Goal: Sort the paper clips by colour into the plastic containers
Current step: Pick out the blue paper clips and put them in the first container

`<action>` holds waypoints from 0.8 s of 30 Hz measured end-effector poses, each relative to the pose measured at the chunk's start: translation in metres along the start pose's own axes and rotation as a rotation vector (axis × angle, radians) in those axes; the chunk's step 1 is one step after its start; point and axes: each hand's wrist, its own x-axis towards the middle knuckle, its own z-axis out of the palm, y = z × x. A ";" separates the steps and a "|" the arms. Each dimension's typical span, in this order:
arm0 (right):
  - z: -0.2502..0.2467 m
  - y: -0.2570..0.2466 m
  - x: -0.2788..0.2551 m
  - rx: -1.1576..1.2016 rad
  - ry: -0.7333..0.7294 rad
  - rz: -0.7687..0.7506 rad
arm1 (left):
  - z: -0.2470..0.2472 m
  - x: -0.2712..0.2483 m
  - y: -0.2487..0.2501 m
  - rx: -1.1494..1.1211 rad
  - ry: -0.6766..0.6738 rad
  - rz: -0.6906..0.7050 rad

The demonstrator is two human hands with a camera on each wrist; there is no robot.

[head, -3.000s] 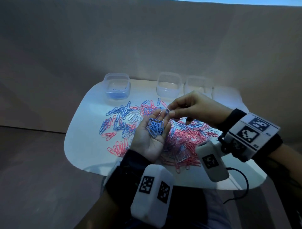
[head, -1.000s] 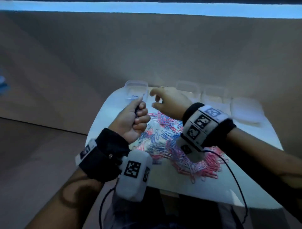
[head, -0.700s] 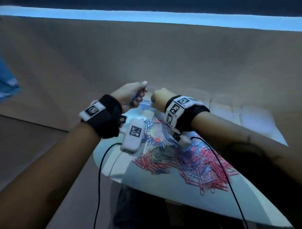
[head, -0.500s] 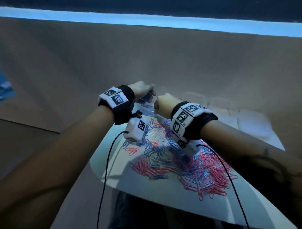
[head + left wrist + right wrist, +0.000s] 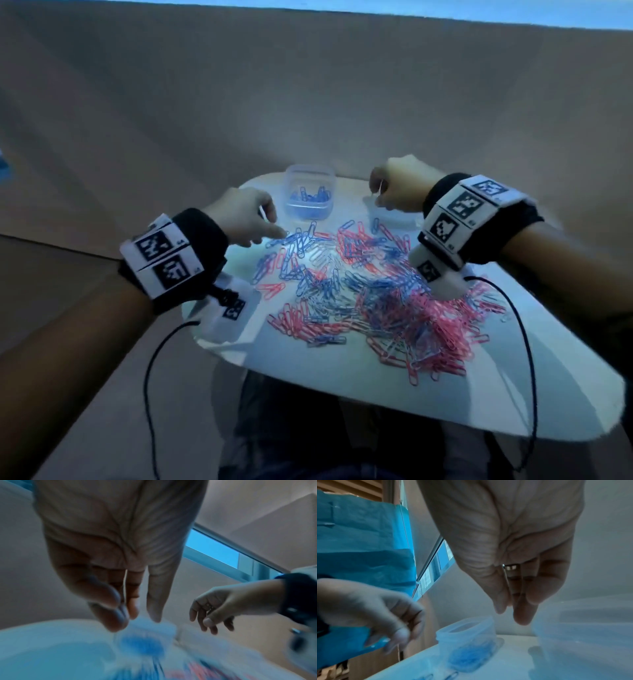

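Observation:
A mixed pile of blue, pink and pale paper clips [image 5: 359, 291] covers the white table [image 5: 342, 383]. At the back left stands a clear container [image 5: 310, 198] with blue clips in it, also visible as the container [image 5: 467, 646] in the right wrist view. My left hand [image 5: 274, 229] reaches down empty, its fingers loosely straight, to the blue clips at the pile's far left edge. My right hand [image 5: 378, 195] pinches one thin pale clip [image 5: 506, 582] between thumb and forefinger over a second clear container [image 5: 394, 221]. The left wrist view is blurred.
My right wrist hides the other containers further right. Black cables [image 5: 527, 342] hang from both wrist cameras across the table's front. The table's front edge lies close to my lap. A plain beige wall stands behind the table.
My left hand carried a fistful of blue clips to the left container, let them go and came back to the pile. My right hand moved from that container over the second one.

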 end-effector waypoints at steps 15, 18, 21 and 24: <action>0.033 -0.037 -0.019 -0.179 -0.114 -0.273 | 0.027 -0.015 -0.011 -0.195 -0.083 -0.101; 0.041 -0.068 -0.010 -0.197 -0.139 -0.444 | 0.029 -0.018 -0.013 -0.184 -0.087 -0.089; 0.041 -0.082 0.002 -0.328 -0.181 -0.534 | 0.030 -0.020 -0.018 -0.175 -0.059 -0.069; 0.037 -0.082 0.008 -0.335 -0.212 -0.501 | 0.027 -0.021 -0.025 -0.226 -0.051 -0.076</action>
